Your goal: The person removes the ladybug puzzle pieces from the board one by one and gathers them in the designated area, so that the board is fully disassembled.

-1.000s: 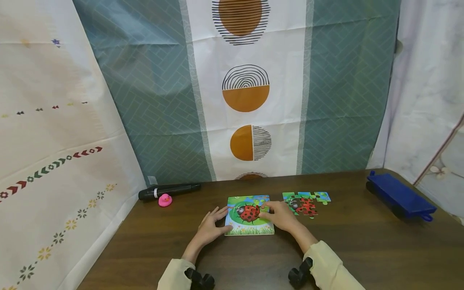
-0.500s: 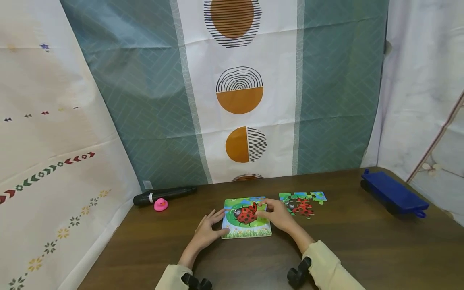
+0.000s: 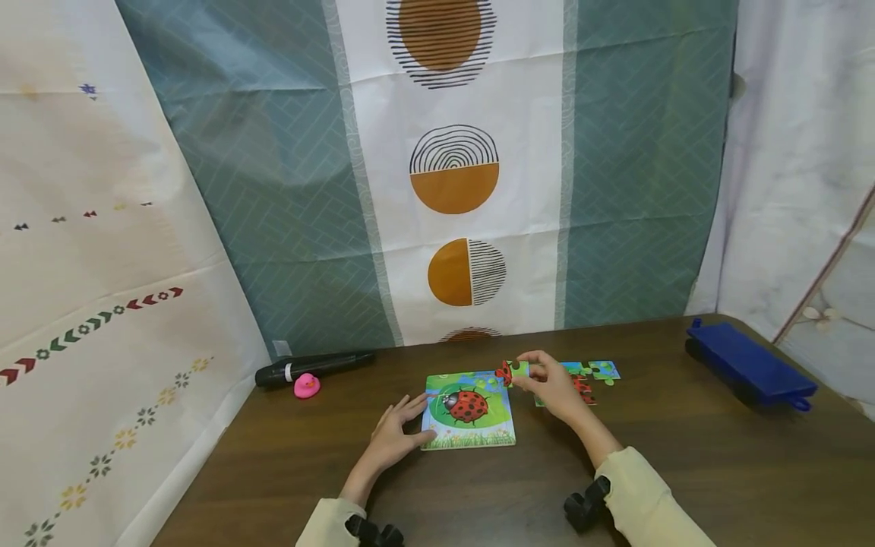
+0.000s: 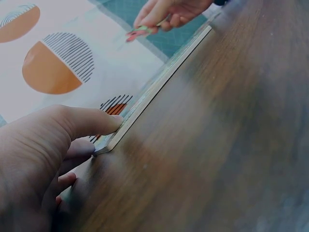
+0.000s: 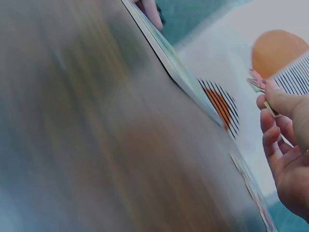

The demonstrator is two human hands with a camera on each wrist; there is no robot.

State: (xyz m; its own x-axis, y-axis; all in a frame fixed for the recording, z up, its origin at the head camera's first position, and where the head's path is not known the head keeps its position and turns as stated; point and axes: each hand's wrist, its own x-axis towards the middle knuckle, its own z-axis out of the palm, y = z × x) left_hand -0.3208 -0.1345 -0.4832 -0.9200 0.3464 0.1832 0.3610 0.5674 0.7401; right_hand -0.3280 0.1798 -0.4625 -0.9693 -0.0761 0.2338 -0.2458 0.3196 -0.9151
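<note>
Curtained tabletop workspace; type of building not determinable. A dark brown wood-grain table (image 3: 478, 494) abuts a hanging teal-and-white cloth with ochre circles (image 3: 437, 228), flanked by a cream patterned cloth (image 3: 102, 304) and a white floral cloth (image 3: 793, 167).

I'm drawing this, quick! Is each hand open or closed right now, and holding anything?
Left hand: open, touching the left side of the ladybug board.
Right hand: closed, pinching a red-and-green puzzle piece.
</note>
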